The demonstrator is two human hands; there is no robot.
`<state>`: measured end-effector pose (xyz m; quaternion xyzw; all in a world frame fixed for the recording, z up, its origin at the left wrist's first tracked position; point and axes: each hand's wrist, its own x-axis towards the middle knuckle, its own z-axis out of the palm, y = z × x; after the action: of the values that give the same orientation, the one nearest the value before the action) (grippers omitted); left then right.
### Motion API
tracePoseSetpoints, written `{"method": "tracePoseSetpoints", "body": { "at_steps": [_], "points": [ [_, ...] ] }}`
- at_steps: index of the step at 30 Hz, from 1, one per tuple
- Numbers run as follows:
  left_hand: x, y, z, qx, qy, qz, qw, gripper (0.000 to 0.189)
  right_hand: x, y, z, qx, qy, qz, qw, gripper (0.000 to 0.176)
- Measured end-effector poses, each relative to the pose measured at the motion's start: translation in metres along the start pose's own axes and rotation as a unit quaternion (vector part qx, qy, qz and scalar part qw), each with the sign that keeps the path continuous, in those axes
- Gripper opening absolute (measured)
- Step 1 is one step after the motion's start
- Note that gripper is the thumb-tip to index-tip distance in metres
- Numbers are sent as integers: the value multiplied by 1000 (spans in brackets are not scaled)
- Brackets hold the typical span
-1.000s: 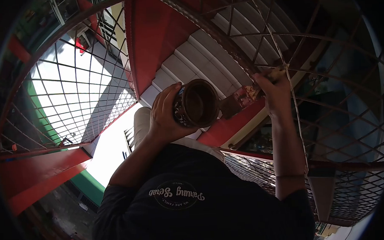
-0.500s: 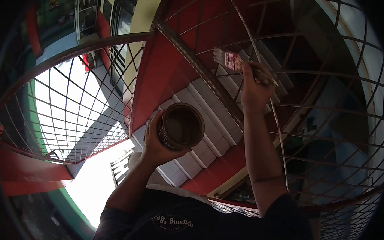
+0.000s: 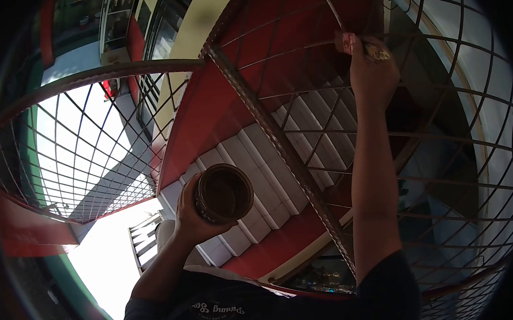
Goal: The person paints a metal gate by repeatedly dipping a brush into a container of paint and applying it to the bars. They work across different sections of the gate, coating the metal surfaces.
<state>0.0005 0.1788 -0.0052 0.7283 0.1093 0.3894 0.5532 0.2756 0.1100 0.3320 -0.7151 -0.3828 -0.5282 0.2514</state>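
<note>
My left hand (image 3: 191, 223) is wrapped round the side of a dark paint can (image 3: 250, 195), whose open top faces me with brown inside. Raised at the upper right, my right hand (image 3: 375, 77) grips a paintbrush (image 3: 349, 43) by its handle. The brush head points left, slightly blurred, over the upper part of a brown metal grille (image 3: 298, 46) of crossed rods. A pale thin rod (image 3: 331, 8) of this grille runs down to the brush.
A thick twisted bar (image 3: 266, 122) slants through the middle. Behind it pale tiled steps (image 3: 257, 171) run beside a red wall (image 3: 194, 120). Another curved grille (image 3: 81, 74) stands at the left before a bright floor. A window (image 3: 167, 26) shows at the upper left.
My right hand has moved up and to the right with the brush, now at the pale rod. The can in my left hand has shifted left and down in view.
</note>
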Motion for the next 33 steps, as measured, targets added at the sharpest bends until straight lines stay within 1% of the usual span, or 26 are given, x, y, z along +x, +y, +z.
{"method": "tracePoseSetpoints", "body": {
  "at_steps": [2,5,7,9,12,14,17,20,23,24,27,28,31,32,33],
  "points": [
    [-2,-3,2,-1,-3,-11,1000,120,-6,-10,-6,-19,2,-43,999,15],
    [-4,-9,7,-35,-5,-2,999,120,-16,0,1,-76,26,-180,981,12],
    [-6,-8,5,-15,-10,11,1000,120,-19,5,4,-101,40,-216,970,10],
    [-7,-7,3,-5,-13,14,1000,120,-24,5,4,-144,51,-241,958,12],
    [-8,-6,-1,-7,-21,10,1000,120,-47,-3,27,-173,0,-311,934,21],
    [-8,-7,-1,-9,-21,10,1000,119,-68,-10,52,-135,-94,-326,931,28],
    [-7,-10,-1,1,-10,18,1000,119,-94,-14,88,-10,-135,-320,938,27],
    [-4,-8,-6,7,-7,19,1000,120,-89,-25,90,22,-122,-242,962,24],
    [-6,-10,-11,-8,-7,6,1000,119,-66,-17,80,-82,-31,-257,962,22],
    [-6,-10,-12,-2,-5,-1,1000,119,-67,-16,81,-117,-43,-273,954,22],
    [-8,-8,-12,6,-12,-13,1000,119,-90,-18,96,-50,-146,-391,908,22],
    [-9,-10,-11,5,-15,-13,1000,120,-97,-19,98,2,-169,-394,903,16],
    [-8,-9,-12,5,-19,-14,1000,120,-95,-21,102,29,-171,-219,960,9],
    [-9,-9,-12,5,-22,-17,1000,121,-84,-17,99,-15,-170,-168,971,4],
    [-10,-10,-13,4,-22,-16,1000,121,-72,-17,89,-41,-133,-168,976,6]
  ]
}}
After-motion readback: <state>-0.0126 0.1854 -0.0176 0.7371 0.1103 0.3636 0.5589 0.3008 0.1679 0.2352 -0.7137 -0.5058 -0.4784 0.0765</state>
